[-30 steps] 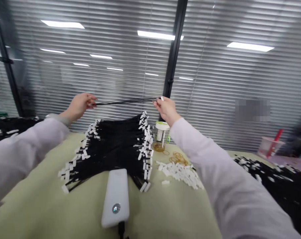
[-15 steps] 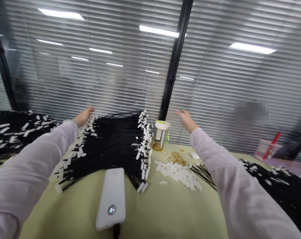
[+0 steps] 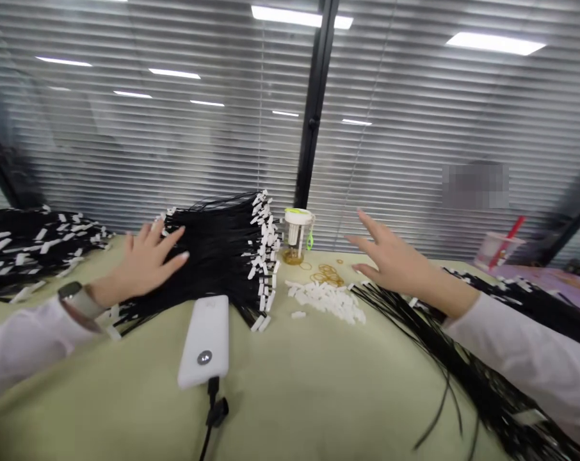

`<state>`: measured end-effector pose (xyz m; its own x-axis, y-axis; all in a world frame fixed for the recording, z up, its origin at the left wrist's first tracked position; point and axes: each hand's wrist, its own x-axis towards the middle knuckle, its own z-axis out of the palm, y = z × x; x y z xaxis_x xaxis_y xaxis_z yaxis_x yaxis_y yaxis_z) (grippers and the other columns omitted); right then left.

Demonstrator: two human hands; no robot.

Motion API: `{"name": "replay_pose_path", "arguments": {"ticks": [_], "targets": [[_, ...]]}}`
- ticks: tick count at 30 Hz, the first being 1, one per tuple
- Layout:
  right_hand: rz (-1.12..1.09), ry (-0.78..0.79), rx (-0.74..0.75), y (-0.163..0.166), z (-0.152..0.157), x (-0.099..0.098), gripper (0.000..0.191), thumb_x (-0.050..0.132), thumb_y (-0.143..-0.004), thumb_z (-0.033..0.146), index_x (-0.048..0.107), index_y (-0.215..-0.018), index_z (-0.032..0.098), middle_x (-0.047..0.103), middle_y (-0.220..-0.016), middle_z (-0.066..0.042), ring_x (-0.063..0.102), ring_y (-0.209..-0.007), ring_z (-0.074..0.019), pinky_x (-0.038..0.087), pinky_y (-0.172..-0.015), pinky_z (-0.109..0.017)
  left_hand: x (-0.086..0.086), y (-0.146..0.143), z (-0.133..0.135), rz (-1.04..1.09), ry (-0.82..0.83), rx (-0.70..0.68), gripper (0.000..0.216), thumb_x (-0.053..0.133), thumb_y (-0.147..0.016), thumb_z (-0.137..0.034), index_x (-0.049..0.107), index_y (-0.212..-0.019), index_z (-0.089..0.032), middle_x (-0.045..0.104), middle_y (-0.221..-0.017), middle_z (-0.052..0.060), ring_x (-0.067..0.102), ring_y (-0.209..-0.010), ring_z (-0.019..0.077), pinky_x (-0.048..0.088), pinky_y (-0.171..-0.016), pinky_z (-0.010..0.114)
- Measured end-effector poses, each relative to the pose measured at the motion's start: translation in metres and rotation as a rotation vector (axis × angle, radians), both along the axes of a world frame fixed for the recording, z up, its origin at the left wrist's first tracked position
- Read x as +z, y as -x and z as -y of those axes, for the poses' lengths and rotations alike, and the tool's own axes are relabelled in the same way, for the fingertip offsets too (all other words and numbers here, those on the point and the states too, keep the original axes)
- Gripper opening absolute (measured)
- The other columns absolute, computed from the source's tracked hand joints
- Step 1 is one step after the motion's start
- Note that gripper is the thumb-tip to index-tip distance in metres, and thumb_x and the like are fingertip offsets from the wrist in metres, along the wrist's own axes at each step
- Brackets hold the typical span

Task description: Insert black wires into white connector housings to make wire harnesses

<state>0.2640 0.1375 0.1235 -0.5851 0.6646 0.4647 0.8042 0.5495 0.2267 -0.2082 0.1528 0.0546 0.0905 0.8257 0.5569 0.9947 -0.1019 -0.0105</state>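
From the head camera, here's the left hand (image 3: pixel 148 262), back up, fingers fanned wide, gripping nothing! It's over the left edge of the wide stack of black cords (image 3: pixel 217 250), which spreads out to that hand's right with white ends along its far side; whether the palm touches it, I can't tell. A watch (image 3: pixel 72 291) sits on that wrist, and nearer the wearer, right of the hand, lies a white power bank (image 3: pixel 206 333) with a cable plugged in.

Over to the right hand (image 3: pixel 395 259): fingers apart, pointing left, nothing in its grasp! Below it a loose bundle of cords (image 3: pixel 415 326) trails toward the wearer's right; contact is unclear. Just left of those fingers lie rubber bands (image 3: pixel 327 274) and a heap of white pieces (image 3: pixel 326 299), with a lidded jar (image 3: pixel 297 237) farther left.
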Motion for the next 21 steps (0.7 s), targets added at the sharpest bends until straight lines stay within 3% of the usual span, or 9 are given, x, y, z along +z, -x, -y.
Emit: {"name": "replay_pose_path", "arguments": {"ticks": [2, 5, 9, 11, 15, 17, 21], "targets": [[0.134, -0.046, 0.032, -0.007, 0.026, -0.008, 0.049, 0.05, -0.079, 0.033, 0.044, -0.125, 0.016, -0.002, -0.146, -0.01, 0.019, -0.13, -0.0323, 0.027, -0.101, -0.046, -0.021, -0.012, 0.023, -0.133, 0.074, -0.112, 0.065, 0.031, -0.08, -0.055, 0.025, -0.137, -0.024, 0.014, -0.146, 0.014, 0.013, -0.131, 0.0379, 0.016, -0.099, 0.059], [0.121, -0.003, 0.028, -0.005, 0.048, -0.018, 0.05, 0.049, -0.079, 0.038, 0.044, -0.125, 0.019, -0.001, -0.146, -0.008, 0.018, -0.13, -0.0305, 0.026, -0.102, -0.045, -0.042, -0.018, 0.026, -0.267, 0.11, -0.226, 0.066, 0.037, -0.077, -0.057, 0.029, -0.135, -0.027, 0.016, -0.146, 0.012, 0.015, -0.132, 0.035, 0.015, -0.102, 0.054], [-0.096, 0.025, 0.033, 0.055, 0.048, -0.034, 0.065, 0.045, -0.077, 0.053, 0.039, -0.129, 0.015, 0.011, -0.144, -0.014, 0.017, -0.13, -0.0328, 0.024, -0.101, -0.05, -0.044, -0.015, 0.0, -0.328, 0.033, -0.246, 0.063, 0.038, -0.078, -0.052, 0.035, -0.133, -0.021, 0.024, -0.143, 0.014, 0.018, -0.132, 0.0319, 0.006, -0.104, 0.053], [-0.172, 0.006, 0.087, 0.104, 0.039, -0.048, 0.077, 0.046, -0.072, 0.061, 0.037, -0.13, 0.012, 0.012, -0.143, -0.019, 0.014, -0.129, -0.0367, 0.019, -0.101, -0.053, -0.04, -0.016, -0.005, -0.329, -0.012, -0.245, 0.063, 0.038, -0.078, -0.051, 0.036, -0.133, -0.018, 0.026, -0.142, 0.015, 0.02, -0.131, 0.0309, 0.005, -0.105, 0.051], [-0.029, -0.067, 0.27, 0.183, 0.005, -0.082, 0.086, 0.049, -0.067, 0.065, 0.027, -0.135, 0.017, 0.004, -0.145, -0.017, 0.005, -0.131, -0.0366, 0.008, -0.102, -0.056, -0.041, -0.013, 0.013, -0.373, -0.025, -0.317, 0.066, 0.043, -0.074, -0.055, 0.039, -0.131, -0.022, 0.029, -0.141, 0.013, 0.023, -0.13, 0.0317, 0.007, -0.106, 0.05], [0.024, -0.053, 0.221, 0.199, -0.017, -0.094, 0.083, 0.043, -0.071, 0.066, 0.026, -0.136, 0.018, 0.006, -0.145, -0.016, 0.006, -0.131, -0.0356, 0.007, -0.101, -0.056, -0.046, -0.006, 0.024, -0.35, -0.049, -0.271, 0.066, 0.045, -0.072, -0.056, 0.04, -0.13, -0.023, 0.029, -0.141, 0.012, 0.023, -0.13, 0.033, 0.006, -0.105, 0.052], [0.031, -0.016, 0.206, 0.197, -0.049, -0.108, 0.089, 0.042, -0.065, 0.074, 0.032, -0.134, 0.018, 0.014, -0.144, -0.017, 0.007, -0.13, -0.0381, 0.001, -0.099, -0.06, -0.047, 0.012, 0.026, -0.376, -0.016, -0.212, 0.068, 0.044, -0.073, -0.056, 0.036, -0.132, -0.023, 0.025, -0.142, 0.013, 0.021, -0.13, 0.0343, 0.007, -0.104, 0.054]]}}
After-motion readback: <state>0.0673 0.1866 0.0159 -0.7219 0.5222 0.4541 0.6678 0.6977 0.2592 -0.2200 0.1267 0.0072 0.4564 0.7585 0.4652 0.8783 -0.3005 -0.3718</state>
